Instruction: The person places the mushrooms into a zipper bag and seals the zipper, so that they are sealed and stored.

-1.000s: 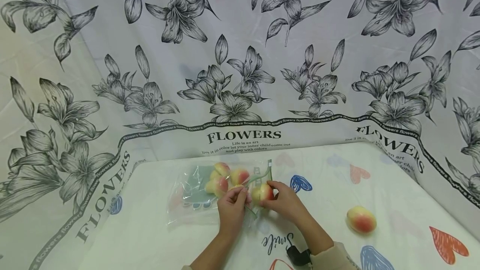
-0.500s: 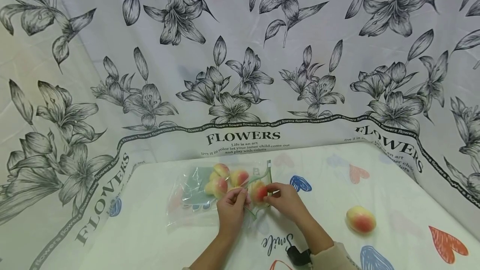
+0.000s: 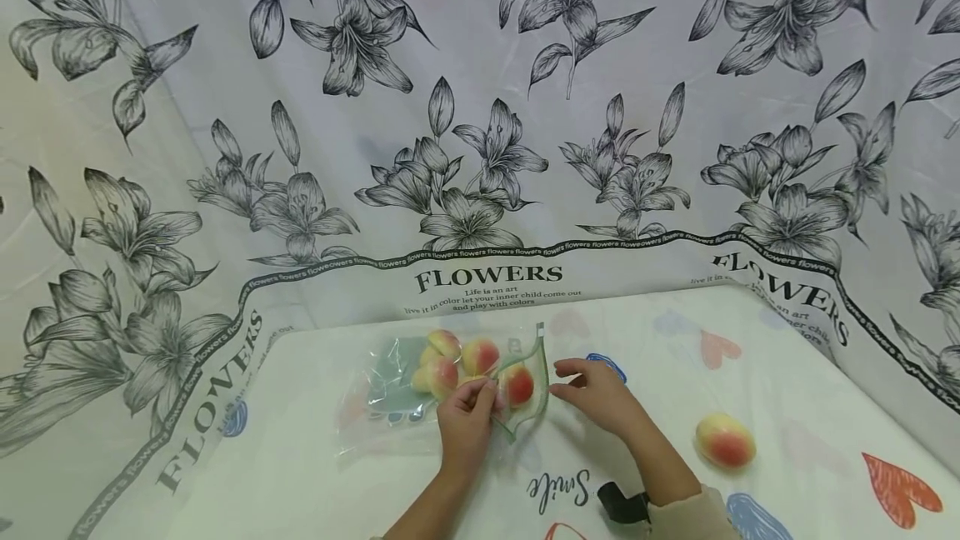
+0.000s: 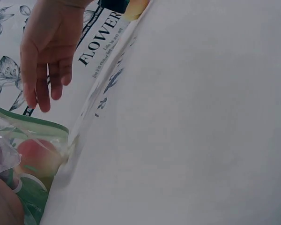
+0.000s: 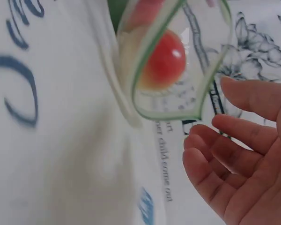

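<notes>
A clear zip bag (image 3: 542, 377) with a green-edged mouth lies on the table, its mouth gaping to the right. Several yellow-and-red peaches are inside; one peach (image 3: 519, 388) sits just within the mouth, also seen through the plastic in the right wrist view. My left hand (image 3: 465, 423) pinches the bag's near edge by the mouth; the left wrist view shows only part of that hand. Right of the mouth, my right hand (image 3: 597, 394) is apart from the bag. Its fingers (image 5: 239, 133) are loosely bent, with nothing in them.
A single peach (image 3: 725, 440) lies on the table to the right of my right forearm. The white cloth (image 3: 630, 465) carries printed hearts and lettering. Behind the table hangs a flower-printed curtain (image 3: 487, 273).
My right hand has let go of the peach in the bag's mouth and drawn back to the right. That peach now sits farther in. My left hand keeps its hold on the bag.
</notes>
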A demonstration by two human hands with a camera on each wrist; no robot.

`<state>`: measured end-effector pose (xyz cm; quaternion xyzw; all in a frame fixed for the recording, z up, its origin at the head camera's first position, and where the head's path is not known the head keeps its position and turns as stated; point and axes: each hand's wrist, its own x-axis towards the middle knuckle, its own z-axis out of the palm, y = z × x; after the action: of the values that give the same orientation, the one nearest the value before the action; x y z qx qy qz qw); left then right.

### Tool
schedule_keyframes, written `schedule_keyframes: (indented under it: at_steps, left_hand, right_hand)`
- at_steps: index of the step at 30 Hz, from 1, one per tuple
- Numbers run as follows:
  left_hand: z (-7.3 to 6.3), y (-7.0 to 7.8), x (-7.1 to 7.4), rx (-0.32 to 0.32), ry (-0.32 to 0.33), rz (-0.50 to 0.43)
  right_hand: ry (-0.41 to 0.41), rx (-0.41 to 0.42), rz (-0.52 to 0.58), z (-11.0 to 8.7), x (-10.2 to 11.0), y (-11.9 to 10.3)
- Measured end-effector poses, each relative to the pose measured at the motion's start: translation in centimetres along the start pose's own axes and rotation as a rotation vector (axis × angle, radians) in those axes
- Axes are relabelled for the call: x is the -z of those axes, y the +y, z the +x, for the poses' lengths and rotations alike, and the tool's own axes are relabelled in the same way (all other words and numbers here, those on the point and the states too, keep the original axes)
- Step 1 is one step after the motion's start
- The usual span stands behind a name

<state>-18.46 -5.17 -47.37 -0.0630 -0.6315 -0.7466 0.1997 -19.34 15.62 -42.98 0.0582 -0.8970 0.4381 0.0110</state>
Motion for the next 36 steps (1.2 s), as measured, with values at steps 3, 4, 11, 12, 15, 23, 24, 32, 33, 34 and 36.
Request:
schedule_keyframes:
  at_steps: [3,4,11,12,15,23,24,32,33,34,36]
  left_hand:
    - [-0.1,-0.1,0.0,-0.002,0.002,0.003]
    - [-0.1,-0.1,0.0,-0.003,0.005,0.006]
    - [-0.2,0.4,-0.3,0.039,0.029,0.025]
    - [-0.3,0.6,-0.4,0.046,0.031,0.024]
    - [-0.5,1.8,-0.5,0.045,0.021,0.027]
    - [-0.1,0.5,-0.1,0.057,0.021,0.008]
    - [0.0,0.2,0.0,0.074,0.022,-0.003]
    - [0.0,0.2,0.1,0.133,0.03,0.01]
    - [0.0,0.3,0.1,0.137,0.031,0.012]
    - [0.0,0.3,0.1,0.145,0.033,0.012]
    - [0.0,0.4,0.0,0.155,0.04,0.013]
  right_hand:
    - [0.009,0.033,-0.058,-0.7,2.2,0.3]
    - [0.009,0.039,-0.078,-1.1,3.0,0.4]
    - [-0.048,0.05,-0.264,-4.6,9.2,2.2]
    - [-0.061,0.053,-0.286,-5.1,10.1,2.6]
    - [-0.122,0.033,-0.328,-6.4,12.3,4.1]
    - [-0.248,-0.112,-0.42,-7.1,13.0,7.9]
    - [-0.253,-0.109,-0.429,-7.0,12.9,8.1]
    - [-0.175,0.016,-0.292,-6.2,11.5,7.9]
    - [-0.162,0.023,-0.266,-6.0,11.2,7.8]
    - [-0.151,0.037,-0.241,-5.8,10.8,7.7]
    - [-0.14,0.047,-0.209,-5.3,10.1,7.5]
